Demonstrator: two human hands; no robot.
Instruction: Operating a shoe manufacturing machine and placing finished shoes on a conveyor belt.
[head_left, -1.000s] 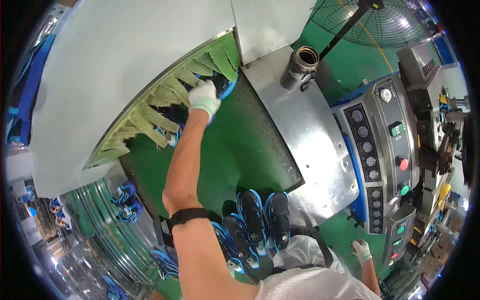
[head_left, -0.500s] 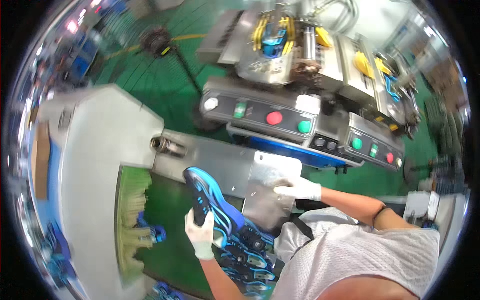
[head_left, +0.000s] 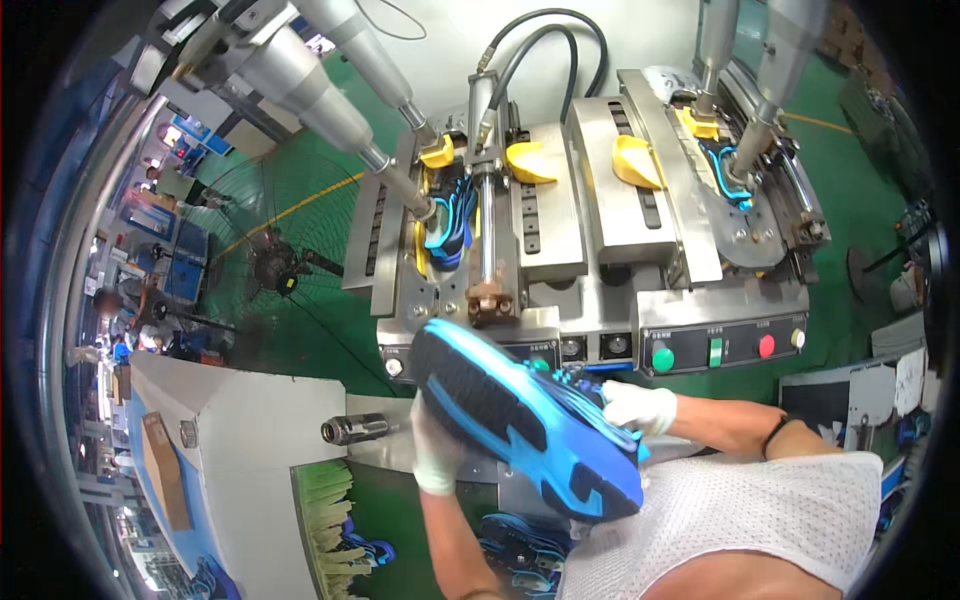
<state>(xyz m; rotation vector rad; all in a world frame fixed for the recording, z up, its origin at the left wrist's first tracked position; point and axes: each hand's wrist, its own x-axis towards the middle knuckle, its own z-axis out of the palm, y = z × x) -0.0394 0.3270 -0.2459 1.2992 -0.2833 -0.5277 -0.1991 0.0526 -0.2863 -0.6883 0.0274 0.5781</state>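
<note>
Floor [head_left: 345, 335]; left hand [head_left: 436, 450] seemingly gripping shoe [head_left: 560, 455].

We see a single blue and black shoe [head_left: 530, 425] raised between the left hand [head_left: 435, 450] and the right hand [head_left: 638, 407]. It is tilted on its side, with the sole turned partly toward us. Black tread covers the upper-left portion of the sole, bordered by a pale blue band; the lower-right end is deeper blue. We note the laced upper facing the right hand, its opening largely hidden.
</note>
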